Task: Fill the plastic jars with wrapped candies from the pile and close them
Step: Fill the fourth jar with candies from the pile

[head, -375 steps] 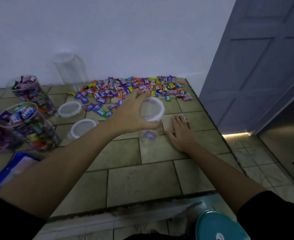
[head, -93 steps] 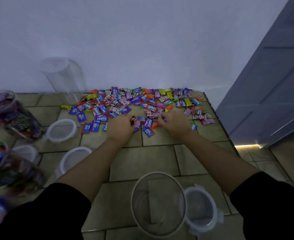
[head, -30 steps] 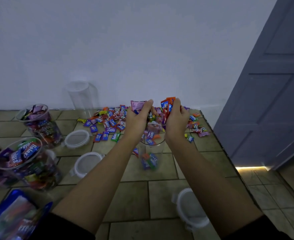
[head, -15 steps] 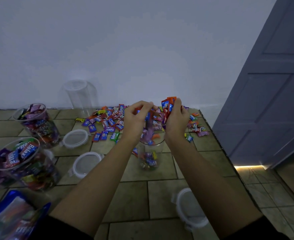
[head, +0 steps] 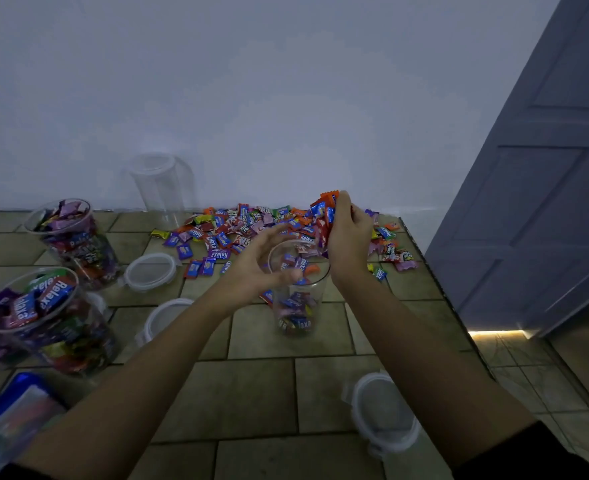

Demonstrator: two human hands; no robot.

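A clear plastic jar (head: 300, 306) stands open on the tiled counter, partly filled with wrapped candies. My right hand (head: 348, 244) grips a handful of candies (head: 325, 216) just above the jar's right rim. My left hand (head: 262, 268) hovers at the jar's left rim, fingers spread and holding nothing. Candies are in mid-fall inside the jar's mouth. The colourful candy pile (head: 251, 226) lies behind the jar against the wall. A loose lid (head: 383, 414) lies at the near right.
Two filled open jars (head: 74, 244) (head: 43, 320) stand at the left, an empty clear jar (head: 163, 188) by the wall. Two lids (head: 151, 271) (head: 163, 320) lie left of centre. A blue candy bag (head: 12, 420) is at the lower left. The counter edge and a door (head: 542, 188) are right.
My left hand has let its candies drop into the jar and now has spread, empty fingers. My right hand still holds its handful over the rim. The jar holds more candies.
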